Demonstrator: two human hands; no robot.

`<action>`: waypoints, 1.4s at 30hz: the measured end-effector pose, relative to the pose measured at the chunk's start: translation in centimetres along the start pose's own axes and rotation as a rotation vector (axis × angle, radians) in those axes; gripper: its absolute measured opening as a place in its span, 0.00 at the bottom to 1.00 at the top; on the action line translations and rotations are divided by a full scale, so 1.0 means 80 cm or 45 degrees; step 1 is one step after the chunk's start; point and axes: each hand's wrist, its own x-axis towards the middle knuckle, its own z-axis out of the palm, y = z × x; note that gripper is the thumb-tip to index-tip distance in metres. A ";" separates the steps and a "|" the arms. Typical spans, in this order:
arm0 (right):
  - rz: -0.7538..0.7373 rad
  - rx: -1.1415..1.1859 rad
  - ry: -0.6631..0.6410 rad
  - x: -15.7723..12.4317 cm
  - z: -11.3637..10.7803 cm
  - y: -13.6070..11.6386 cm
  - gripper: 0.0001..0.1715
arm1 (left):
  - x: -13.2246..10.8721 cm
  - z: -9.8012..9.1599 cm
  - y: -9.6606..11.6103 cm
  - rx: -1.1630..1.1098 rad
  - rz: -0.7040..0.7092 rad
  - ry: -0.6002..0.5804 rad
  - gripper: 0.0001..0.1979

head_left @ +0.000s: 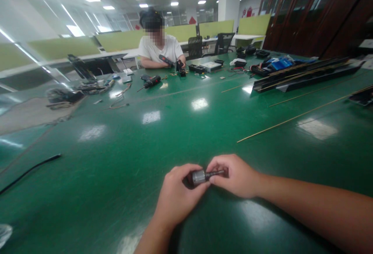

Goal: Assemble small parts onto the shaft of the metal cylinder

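Observation:
A grey metal cylinder (199,177) with a narrower dark shaft pointing right lies between my two hands, low over the green table (175,137). My left hand (177,193) is closed round the wide cylinder, thumb and fingers on its sides. The fingers of my right hand (233,174) pinch the thin shaft (217,173) at its right. The cylinder's left end is partly hidden by my left hand.
Thin brass rods (276,124) and black metal channels (309,76) lie to the right. Across the table a person (161,50) sits near a power drill (151,82) and small parts. A black cable (32,170) lies at the left.

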 end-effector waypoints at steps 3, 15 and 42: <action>0.003 0.025 0.006 0.000 -0.001 -0.001 0.07 | 0.000 -0.001 0.000 -0.025 -0.004 0.015 0.11; 0.030 0.059 0.004 0.000 -0.003 -0.007 0.07 | 0.000 -0.002 0.004 -0.062 -0.015 0.035 0.11; 0.052 0.112 -0.003 0.000 -0.002 -0.005 0.07 | 0.003 -0.004 0.008 -0.123 -0.035 0.049 0.10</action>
